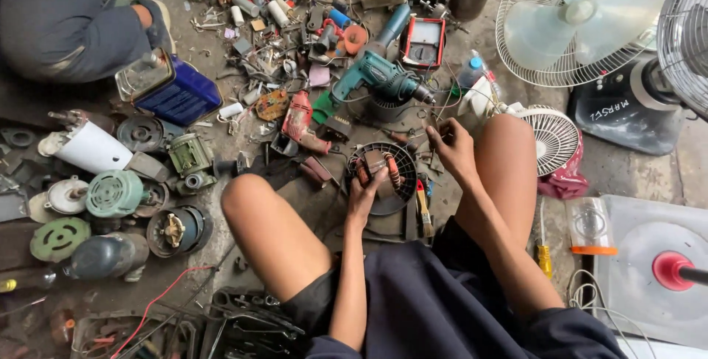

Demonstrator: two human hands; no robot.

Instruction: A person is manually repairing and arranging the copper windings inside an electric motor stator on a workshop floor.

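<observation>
Person seated on the floor, knees up, dark shorts cut off at bottom edge. Left hand [363, 195] grips the near rim of a round motor stator [383, 174] with copper windings, fingers curled over the rim; fingertips hidden inside it. The stator sits on the floor between the knees. Right hand [451, 149] hovers just right of the stator, fingers bunched together, maybe pinching a thin wire; too small to tell. A yellow-handled screwdriver [423, 210] lies just right of the left fingers, partly under the stator. Beyond the right fingers, a teal power drill [376, 77] and a red-framed meter [422, 42]. Far right, a white fan [575, 23], cut off by the frame. Top left, another person's sleeve [66, 19], mostly out of view.
</observation>
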